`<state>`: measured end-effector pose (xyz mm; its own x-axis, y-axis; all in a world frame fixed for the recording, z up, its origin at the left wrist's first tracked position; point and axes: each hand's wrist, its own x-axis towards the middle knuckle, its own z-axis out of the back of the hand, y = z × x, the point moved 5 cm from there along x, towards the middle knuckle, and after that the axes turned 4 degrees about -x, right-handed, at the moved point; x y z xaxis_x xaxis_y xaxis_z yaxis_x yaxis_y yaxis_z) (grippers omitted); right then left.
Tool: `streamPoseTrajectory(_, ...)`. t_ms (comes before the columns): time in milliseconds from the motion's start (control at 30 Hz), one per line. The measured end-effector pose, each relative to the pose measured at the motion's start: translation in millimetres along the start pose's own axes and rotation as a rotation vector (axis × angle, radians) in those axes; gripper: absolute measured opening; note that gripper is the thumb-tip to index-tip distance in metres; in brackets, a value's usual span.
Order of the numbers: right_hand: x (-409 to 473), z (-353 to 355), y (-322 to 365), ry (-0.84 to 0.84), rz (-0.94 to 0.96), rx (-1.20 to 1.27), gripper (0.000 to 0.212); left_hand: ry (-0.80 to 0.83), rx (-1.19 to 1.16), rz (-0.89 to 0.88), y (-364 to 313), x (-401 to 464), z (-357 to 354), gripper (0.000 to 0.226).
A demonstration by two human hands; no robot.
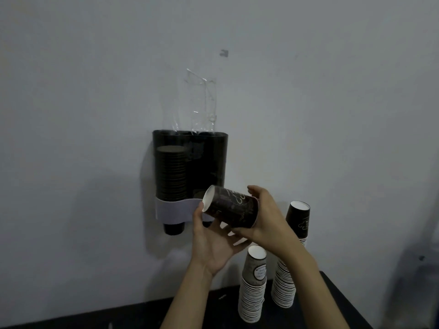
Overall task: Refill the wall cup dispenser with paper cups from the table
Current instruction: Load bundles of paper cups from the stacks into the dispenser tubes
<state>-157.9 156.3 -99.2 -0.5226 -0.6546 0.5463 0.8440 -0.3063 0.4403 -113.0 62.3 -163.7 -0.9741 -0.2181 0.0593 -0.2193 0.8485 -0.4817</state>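
A dark wall cup dispenser [190,160] with two tubes and a pale band hangs on the wall. Its left tube holds a tall stack of cups; the right tube looks nearly empty. In front of its lower right, a dark printed paper cup [231,207] lies on its side, white bottom facing left. My right hand [263,217] grips it around the rim end. My left hand [211,241] is under it, palm up, thumb touching the cup's base. On the black table [332,295] stand two upside-down stacks of paper cups, a shorter one [253,288] and a taller one [288,269].
A clear plastic sleeve [197,103] sticks up out of the dispenser's top against the white wall. A small hook [224,52] is fixed on the wall above. A single cup bottom [174,228] pokes out below the left tube.
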Motion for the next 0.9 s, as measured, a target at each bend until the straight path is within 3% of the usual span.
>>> streamPoseTrajectory(67, -2, 8, 12, -0.085, 0.012, 0.018, 0.098, 0.031, -0.04, -0.043, -6, -11, -1, 0.068)
streamPoseTrajectory(133, -4, 8, 15, -0.126, -0.058, 0.195, 0.099, 0.087, -0.086, -0.088, -15, -18, -6, 0.06)
streamPoseTrajectory(233, -4, -9, 27, -0.007, -0.147, 0.559, 0.078, 0.121, -0.003, -0.107, -25, -28, -21, 0.063)
streamPoseTrajectory(367, 18, 4, 60, -0.069, -0.083, 0.693, 0.059, 0.0, 0.12, -0.144, -46, -38, -25, 0.07)
streamPoseTrajectory(467, 67, 41, 95, -0.192, -0.005, 0.665, 0.063, -0.21, 0.154, -0.162, -66, -46, -3, 0.067)
streamPoseTrajectory(533, 112, 63, 118, -0.209, 0.035, 0.549, 0.072, -0.371, 0.17, -0.128, -72, -51, 18, 0.064)
streamPoseTrajectory(633, 176, 69, 150, -0.111, 0.015, 0.154, 0.096, -0.497, 0.209, -0.058, -76, -56, 46, 0.06)
streamPoseTrajectory(767, 221, 34, 165, 0.096, 0.05, -0.348, 0.089, -0.582, 0.196, -0.017, -81, -56, 70, 0.051)
streamPoseTrajectory(900, 226, -10, 150, 0.358, 0.004, -0.599, 0.085, -0.618, 0.119, 0.003, -86, -51, 85, 0.053)
